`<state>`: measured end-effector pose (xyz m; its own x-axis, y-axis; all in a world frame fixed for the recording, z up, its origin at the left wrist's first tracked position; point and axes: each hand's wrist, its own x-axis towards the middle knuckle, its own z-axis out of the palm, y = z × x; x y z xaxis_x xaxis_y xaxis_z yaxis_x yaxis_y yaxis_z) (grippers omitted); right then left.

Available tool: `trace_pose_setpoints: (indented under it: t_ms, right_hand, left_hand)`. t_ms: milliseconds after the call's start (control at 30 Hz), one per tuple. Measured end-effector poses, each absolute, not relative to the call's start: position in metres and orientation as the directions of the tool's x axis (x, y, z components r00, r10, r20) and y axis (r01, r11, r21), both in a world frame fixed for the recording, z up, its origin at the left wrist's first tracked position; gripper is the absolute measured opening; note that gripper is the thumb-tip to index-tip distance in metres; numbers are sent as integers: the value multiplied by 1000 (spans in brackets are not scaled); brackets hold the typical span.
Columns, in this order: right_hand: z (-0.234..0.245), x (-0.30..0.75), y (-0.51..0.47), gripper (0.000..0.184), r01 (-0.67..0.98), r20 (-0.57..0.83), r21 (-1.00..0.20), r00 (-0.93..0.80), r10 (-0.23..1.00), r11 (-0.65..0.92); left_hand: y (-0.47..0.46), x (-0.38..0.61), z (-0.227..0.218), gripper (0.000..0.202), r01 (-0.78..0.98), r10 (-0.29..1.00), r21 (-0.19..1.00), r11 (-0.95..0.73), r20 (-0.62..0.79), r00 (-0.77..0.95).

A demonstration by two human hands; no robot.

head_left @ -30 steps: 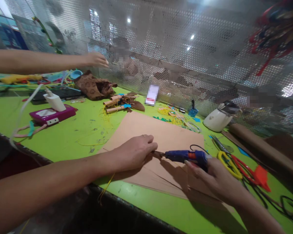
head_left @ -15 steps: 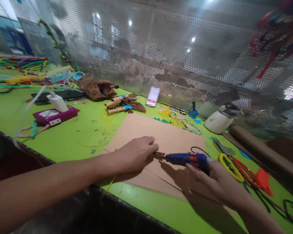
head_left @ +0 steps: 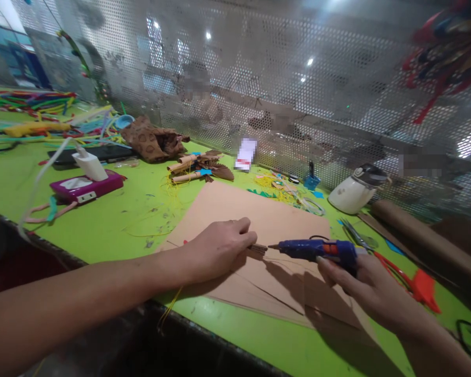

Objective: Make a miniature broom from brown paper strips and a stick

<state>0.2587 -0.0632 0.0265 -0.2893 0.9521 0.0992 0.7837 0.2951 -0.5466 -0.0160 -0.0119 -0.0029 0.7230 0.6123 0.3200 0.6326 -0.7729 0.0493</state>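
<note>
My left hand is closed around a small bundle of thin brown sticks or rolled strips; only its right end shows past the fingers. A blue glue gun with an orange patch lies in the grip of my right hand. Its nozzle points left, just short of the bundle's end. Both hands are over brown kraft paper sheets. Yellow threads hang over the table edge below my left forearm.
Beyond the paper lie paper rolls with blue stars, a crumpled brown bag and a phone. A purple power strip stands left. Scissors and a white kettle-like container are right, before a perforated metal screen.
My right hand has drawn the glue gun to the right, so its nozzle is now apart from the bundle. My left hand has stayed nearly in place.
</note>
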Motion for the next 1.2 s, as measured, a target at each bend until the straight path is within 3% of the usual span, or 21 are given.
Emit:
trace_pose_setpoints:
  t_ms: [167,400,733,900,1000,1200]
  right_hand:
    - [25,259,-61,39,759,70,-590,-293,954,276]
    - [24,251,-62,36,740,88,-604,-308,947,297]
    - [23,256,-58,37,795,154,-517,-278,948,317]
    - [16,257,-50,38,851,209,-486,-105,972,196]
    - [10,259,-43,41,875,278,-470,18,960,120]
    - [-6,264,-22,40,863,482,-484,128,867,141]
  left_hand:
    - [-14,-16,-1,4,615,571,-34,-788,334,750]
    - [-15,-16,1,5,608,548,-61,-791,370,750]
    - [-14,-14,-3,4,648,617,47,-760,365,697]
    - [-13,-12,-7,7,644,642,148,-751,391,659]
    - [-11,-13,-7,7,588,593,141,-796,374,713]
    - [-9,-14,-9,6,466,479,118,-877,307,822]
